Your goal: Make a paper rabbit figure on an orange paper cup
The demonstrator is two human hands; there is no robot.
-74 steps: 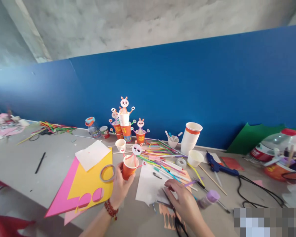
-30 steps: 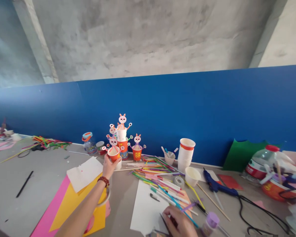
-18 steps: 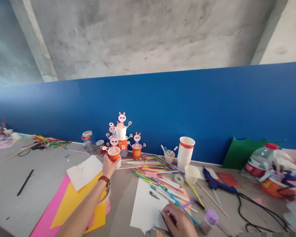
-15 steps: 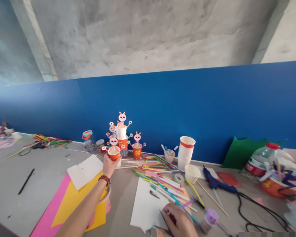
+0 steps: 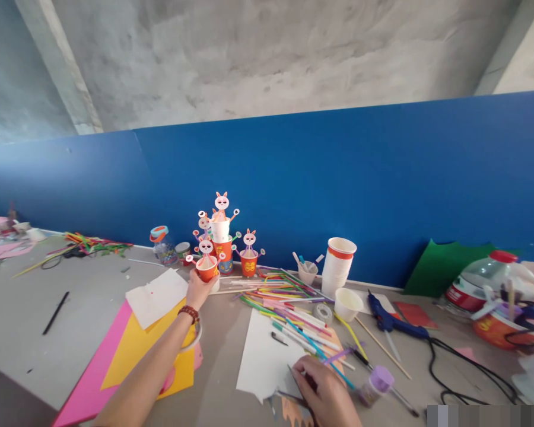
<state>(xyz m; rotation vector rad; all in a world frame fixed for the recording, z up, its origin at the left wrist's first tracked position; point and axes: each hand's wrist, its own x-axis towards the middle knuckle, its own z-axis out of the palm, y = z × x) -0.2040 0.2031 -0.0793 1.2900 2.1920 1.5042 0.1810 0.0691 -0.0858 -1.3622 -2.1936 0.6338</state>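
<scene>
My left hand (image 5: 201, 289) is closed around an orange-red paper cup (image 5: 207, 270) with a pink paper rabbit (image 5: 206, 247) rising from its mouth. Just behind it stands a stack of cups (image 5: 223, 247), white on top, with another rabbit figure (image 5: 221, 203) above. A similar rabbit cup (image 5: 249, 264) stands to its right. Low in the view, my right hand (image 5: 323, 388) is curled by the corner of a white sheet (image 5: 260, 362). Thin dark blades, seemingly of scissors (image 5: 289, 396), stick out leftward from its fingers; the handles are hidden.
Loose sticks and markers (image 5: 285, 290) lie mid-table. Behind them stand a tall paper cup stack (image 5: 337, 270) and a small white cup (image 5: 348, 305). A blue glue gun (image 5: 394, 323) trails its cord at right. Yellow sheets (image 5: 133, 356) lie under my left forearm. A blue partition (image 5: 293, 190) borders the back.
The camera view has tipped slightly down, so the table's far items appear higher. My left hand keeps its hold on the rabbit cup; my right hand stays nearly in place.
</scene>
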